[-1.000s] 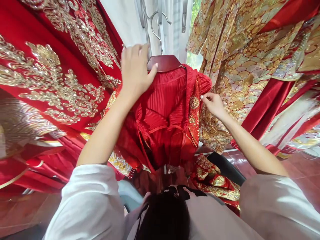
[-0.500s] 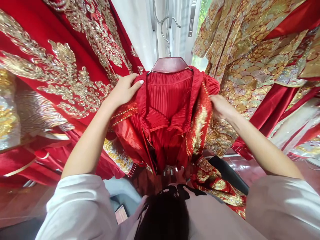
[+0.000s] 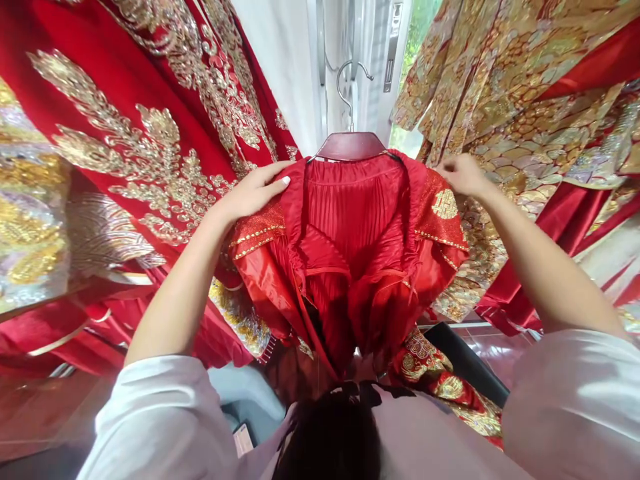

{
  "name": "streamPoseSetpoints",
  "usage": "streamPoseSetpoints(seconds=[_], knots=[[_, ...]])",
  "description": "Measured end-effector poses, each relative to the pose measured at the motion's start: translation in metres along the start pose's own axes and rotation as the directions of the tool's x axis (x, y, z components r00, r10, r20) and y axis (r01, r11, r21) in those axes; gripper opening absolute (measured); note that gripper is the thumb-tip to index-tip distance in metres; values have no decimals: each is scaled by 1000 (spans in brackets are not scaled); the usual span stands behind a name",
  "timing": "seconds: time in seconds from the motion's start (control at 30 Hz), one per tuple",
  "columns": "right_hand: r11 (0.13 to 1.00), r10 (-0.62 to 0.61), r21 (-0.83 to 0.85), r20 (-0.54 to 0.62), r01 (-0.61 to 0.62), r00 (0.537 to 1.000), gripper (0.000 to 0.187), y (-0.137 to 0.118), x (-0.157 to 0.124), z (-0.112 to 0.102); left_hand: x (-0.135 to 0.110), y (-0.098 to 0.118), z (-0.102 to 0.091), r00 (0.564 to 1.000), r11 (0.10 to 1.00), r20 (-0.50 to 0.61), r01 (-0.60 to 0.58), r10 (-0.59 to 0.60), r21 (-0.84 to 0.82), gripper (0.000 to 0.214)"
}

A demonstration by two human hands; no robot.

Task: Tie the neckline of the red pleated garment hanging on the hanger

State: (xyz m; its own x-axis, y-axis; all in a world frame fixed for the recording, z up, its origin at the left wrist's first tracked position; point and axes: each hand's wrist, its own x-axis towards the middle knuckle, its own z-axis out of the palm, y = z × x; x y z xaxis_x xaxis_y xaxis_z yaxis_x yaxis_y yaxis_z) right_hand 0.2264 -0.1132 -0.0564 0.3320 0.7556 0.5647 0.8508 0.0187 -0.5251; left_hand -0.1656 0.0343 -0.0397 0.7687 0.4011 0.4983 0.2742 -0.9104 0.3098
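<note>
Squarely mid-dial, the red jacket [image 3: 357,193] sits on a dark red hanger [image 3: 351,146], its hook toward twelve. My left hand [image 3: 260,191] clasps the ten o'clock shoulder, thumb over the cloth. At two, my right hand [image 3: 464,175] curls its fingers together at the other shoulder; whether they pinch fabric I can't tell.

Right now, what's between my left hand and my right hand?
In the head view, the red garment fills that stretch between your left hand and right hand, with the maroon hanger at its neck.
</note>
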Motion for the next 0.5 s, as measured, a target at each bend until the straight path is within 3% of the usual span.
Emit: streamPoseSetpoints(seconds=[0.07,0.17,0.2,0.27,0.37,0.5], knots=[[997,-67,38,56,65,996,15,-7,-3,-10,-1,-4,-3,999,999,27,-24,25,-21,62],[955,-295,63,260,289,919,61,-19,-8,-19,-1,-9,-2,998,998,-10,-63,63,0,64],[932,-348,6,301,363,888,68,-21,-10,-18,-1,-9,-1,997,998,-35,-66,67,14,63],[875,-393,-171,293,452,872,62,-21,-15,-11,-1,-9,3,995,998,-90,-42,46,40,58],[821,-402,-345,215,454,890,44,-21,-20,0,2,-10,6,987,999,-159,13,-5,53,51],[863,-375,-300,157,406,914,22,-36,-11,4,12,-13,10,968,999,-248,48,-47,-2,52]])
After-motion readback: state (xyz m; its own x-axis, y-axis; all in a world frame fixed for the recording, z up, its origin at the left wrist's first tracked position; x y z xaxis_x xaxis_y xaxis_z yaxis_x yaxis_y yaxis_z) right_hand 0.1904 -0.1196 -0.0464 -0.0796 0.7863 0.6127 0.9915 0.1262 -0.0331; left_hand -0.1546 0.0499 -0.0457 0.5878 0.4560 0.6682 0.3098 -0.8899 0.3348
